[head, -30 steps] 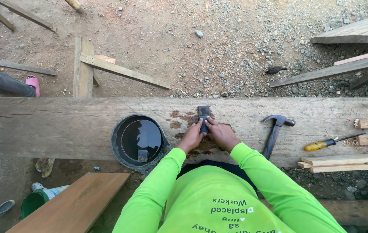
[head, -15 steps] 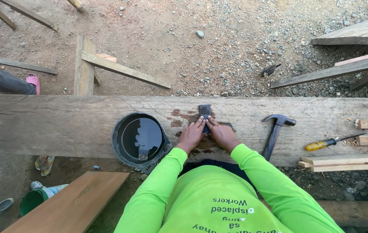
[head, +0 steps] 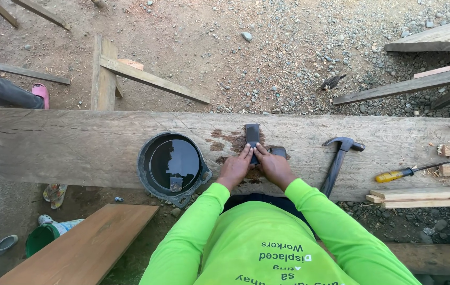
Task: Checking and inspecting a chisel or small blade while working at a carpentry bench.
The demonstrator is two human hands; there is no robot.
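Left hand (head: 234,168) and right hand (head: 273,167) are pressed side by side, fingers flat on a dark stone (head: 252,138) lying on the wet patch of the plank (head: 77,148). Black bucket (head: 172,168) of water sits just left of them; hammer (head: 339,161) and screwdriver (head: 402,173) rest to the right.

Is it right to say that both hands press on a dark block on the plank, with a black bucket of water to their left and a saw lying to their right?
Not quite. The head view shows a hammer, not a saw, lying right of the hands. The rest holds: left hand and right hand press on the dark block on the plank, with the black bucket to their left.
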